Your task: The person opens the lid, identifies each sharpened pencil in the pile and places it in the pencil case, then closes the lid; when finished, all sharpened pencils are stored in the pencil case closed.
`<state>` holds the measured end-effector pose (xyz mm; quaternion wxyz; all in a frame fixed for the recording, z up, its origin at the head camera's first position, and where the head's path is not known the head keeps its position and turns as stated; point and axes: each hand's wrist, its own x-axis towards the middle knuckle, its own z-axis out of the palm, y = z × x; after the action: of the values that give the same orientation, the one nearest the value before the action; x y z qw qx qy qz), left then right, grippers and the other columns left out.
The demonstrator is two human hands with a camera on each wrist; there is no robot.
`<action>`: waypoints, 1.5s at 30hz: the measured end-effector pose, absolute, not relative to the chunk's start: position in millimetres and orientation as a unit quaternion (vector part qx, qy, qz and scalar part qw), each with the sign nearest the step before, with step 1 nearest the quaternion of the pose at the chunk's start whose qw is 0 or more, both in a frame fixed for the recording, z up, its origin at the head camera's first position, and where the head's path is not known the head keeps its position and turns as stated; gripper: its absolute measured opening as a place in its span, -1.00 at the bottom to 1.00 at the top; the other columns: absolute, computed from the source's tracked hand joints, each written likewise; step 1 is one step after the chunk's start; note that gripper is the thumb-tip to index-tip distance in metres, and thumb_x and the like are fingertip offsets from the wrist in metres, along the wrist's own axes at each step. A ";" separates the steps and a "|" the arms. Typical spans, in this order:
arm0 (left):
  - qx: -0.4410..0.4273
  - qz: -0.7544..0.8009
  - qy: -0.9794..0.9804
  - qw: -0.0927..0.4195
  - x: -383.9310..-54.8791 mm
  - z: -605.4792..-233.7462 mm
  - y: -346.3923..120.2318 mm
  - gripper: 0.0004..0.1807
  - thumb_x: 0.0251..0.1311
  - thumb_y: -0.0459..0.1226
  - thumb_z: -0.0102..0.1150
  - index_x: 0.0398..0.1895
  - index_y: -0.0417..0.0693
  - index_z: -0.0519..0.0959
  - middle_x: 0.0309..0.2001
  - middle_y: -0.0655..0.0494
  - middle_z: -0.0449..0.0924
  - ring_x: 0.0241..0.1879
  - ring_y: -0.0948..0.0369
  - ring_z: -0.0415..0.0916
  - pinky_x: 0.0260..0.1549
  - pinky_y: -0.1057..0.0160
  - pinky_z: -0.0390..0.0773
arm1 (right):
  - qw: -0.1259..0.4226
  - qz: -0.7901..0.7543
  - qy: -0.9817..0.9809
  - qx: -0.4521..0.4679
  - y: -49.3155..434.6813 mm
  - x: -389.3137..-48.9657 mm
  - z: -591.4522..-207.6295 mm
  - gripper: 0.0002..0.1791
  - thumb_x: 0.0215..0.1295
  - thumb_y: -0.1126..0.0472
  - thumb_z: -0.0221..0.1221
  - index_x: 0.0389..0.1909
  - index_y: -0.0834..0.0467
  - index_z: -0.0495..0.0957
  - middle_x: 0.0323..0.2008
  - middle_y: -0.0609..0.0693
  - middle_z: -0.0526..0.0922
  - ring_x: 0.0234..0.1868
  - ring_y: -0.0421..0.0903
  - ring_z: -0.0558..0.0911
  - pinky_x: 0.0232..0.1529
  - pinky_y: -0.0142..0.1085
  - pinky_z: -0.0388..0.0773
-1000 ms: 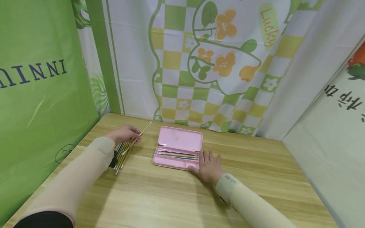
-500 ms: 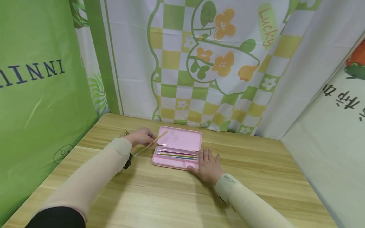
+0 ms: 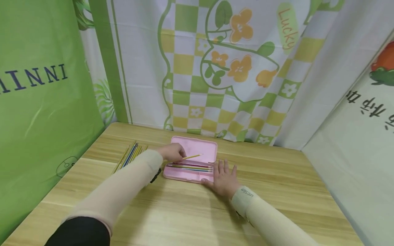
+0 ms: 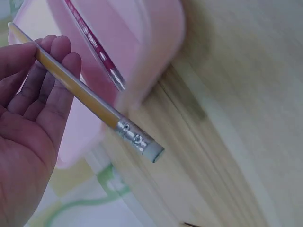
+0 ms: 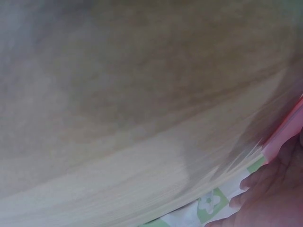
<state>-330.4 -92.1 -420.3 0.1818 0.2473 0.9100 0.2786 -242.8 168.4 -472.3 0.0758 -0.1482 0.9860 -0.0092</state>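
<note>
My left hand (image 3: 173, 152) pinches a yellow pencil (image 4: 85, 92) between thumb and fingers, above the back part of an open pink pencil case (image 3: 178, 175). In the left wrist view, the pencil's white eraser end points down and right. Several pencils (image 3: 194, 167) lie side by side in the case, a dark red one (image 4: 93, 41) among them. At the case's right end rests my right hand (image 3: 226, 181), fingers spread and straight, the thumb along the front corner. Only part of that hand shows in the right wrist view.
Several more pencils (image 3: 130, 154), yellow and blue, lie loose on the wooden table (image 3: 184, 212) at the left, partly hidden by the left sleeve. The case's lid (image 3: 201, 146) leans back behind it. A patterned curtain (image 3: 197, 102) hangs along the table's back edge.
My left hand has carried the yellow pencil rightward from the loose pencils at the left to over the case. The right hand has stayed at the case's right end.
</note>
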 end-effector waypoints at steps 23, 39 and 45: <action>0.297 0.168 0.922 0.181 -335.8 -430.7 -58.0 -0.85 0.26 -0.43 0.27 -0.16 -0.16 0.75 -0.12 0.03 0.72 -0.03 0.09 0.62 0.09 0.09 0.59 | 0.078 -0.009 0.985 -0.151 167.7 -243.6 -476.8 0.24 0.37 -0.62 -0.36 0.61 0.39 -0.14 0.57 0.41 -0.07 0.58 0.38 -0.16 0.43 0.42 -0.38; 0.287 0.199 0.909 0.228 -342.0 -429.0 -55.2 -0.72 0.31 -0.46 0.14 0.03 -0.26 0.72 -0.31 0.09 0.70 -0.33 0.22 0.56 -0.06 0.19 0.61 | 0.069 -0.022 0.986 -0.147 167.7 -243.2 -475.3 0.18 0.42 -0.55 -0.23 0.60 0.39 -0.09 0.55 0.42 0.03 0.57 0.40 -0.09 0.42 0.45 -0.30; 0.306 0.196 0.911 0.193 -341.7 -432.6 -51.5 -0.76 0.28 -0.45 0.15 -0.09 -0.18 0.75 -0.10 0.02 0.72 -0.01 0.12 0.61 0.14 0.10 0.56 | 0.069 -0.027 0.987 -0.144 166.7 -240.9 -472.0 0.14 0.45 -0.51 -0.17 0.59 0.40 -0.05 0.55 0.42 0.06 0.57 0.40 -0.06 0.41 0.47 -0.28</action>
<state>-341.7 -51.5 -432.6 0.1929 0.3063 0.9113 0.1962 -240.9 166.7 -472.0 0.0687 -0.1437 0.9868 -0.0274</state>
